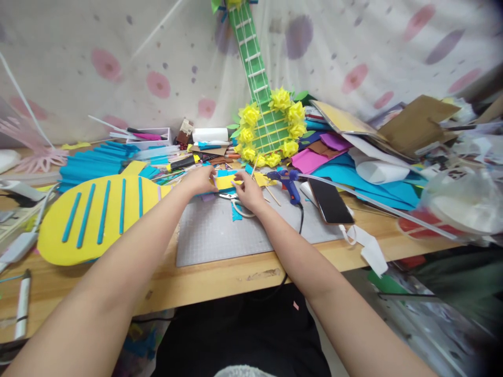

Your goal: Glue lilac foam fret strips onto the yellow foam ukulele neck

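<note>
Hands (199, 180) (250, 190) palm-down at yellow strip (225, 182)

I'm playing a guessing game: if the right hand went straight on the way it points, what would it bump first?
Probably the yellow strip, just ahead of the right hand. They may be touching already; depth is hard to judge.

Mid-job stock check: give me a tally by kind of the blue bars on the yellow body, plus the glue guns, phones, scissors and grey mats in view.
Blue bars on the yellow body: 5
Glue gun: 1
Phone: 1
Scissors: 1
Grey mat: 1
Total: 9
</note>
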### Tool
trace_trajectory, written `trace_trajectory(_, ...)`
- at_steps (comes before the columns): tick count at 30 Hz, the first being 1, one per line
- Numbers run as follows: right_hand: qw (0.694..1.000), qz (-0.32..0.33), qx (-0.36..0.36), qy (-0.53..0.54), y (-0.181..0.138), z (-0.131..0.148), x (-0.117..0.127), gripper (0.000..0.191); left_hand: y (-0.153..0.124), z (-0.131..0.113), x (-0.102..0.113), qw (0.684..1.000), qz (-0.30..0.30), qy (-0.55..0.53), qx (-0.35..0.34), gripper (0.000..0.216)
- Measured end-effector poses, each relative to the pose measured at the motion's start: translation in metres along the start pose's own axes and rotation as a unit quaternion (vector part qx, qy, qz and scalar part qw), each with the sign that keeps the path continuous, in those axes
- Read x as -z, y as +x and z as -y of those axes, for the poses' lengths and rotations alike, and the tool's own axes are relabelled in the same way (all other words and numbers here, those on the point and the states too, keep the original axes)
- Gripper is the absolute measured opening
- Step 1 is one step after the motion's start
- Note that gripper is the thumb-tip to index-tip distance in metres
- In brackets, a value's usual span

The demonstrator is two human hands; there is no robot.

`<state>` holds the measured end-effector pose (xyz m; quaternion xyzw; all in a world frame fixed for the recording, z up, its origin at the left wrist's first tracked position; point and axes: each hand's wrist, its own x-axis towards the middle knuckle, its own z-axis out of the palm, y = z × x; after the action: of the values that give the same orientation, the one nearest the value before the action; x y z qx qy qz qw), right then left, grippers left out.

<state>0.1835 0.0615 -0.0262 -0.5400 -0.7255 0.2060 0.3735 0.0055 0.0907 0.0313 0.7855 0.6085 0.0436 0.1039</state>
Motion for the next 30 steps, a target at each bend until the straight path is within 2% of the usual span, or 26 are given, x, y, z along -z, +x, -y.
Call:
trace_trajectory(3,0.996,0.051,0.045,-0.066,-0.002,0.005,0.002,0.032,-0.001,0.000,0.002,1.000,0.001,0.004,-0.001,0.047)
trace_trajectory(7,0.987,0.096,0.043,-0.118,-0.004,0.010,0.003,0.035,-0.002,-0.002,0.006,1.000,0.012,0.004,0.006,0.043)
trace_trajectory(16,0.985,0.105,0.026,-0.135,-0.003,0.012,0.004,0.035,0.001,-0.004,0.011,1.000,0.014,0.010,0.009,0.040)
trace_trajectory(25,0.983,0.108,0.032,-0.142,-0.002,0.010,0.004,0.036,0.007,0.000,0.012,0.997,0.043,-0.049,0.033,0.041)
trace_trajectory(30,0.984,0.102,0.032,-0.141,-0.002,0.011,0.004,0.035,0.007,0.001,0.016,0.986,0.071,-0.136,0.063,0.046)
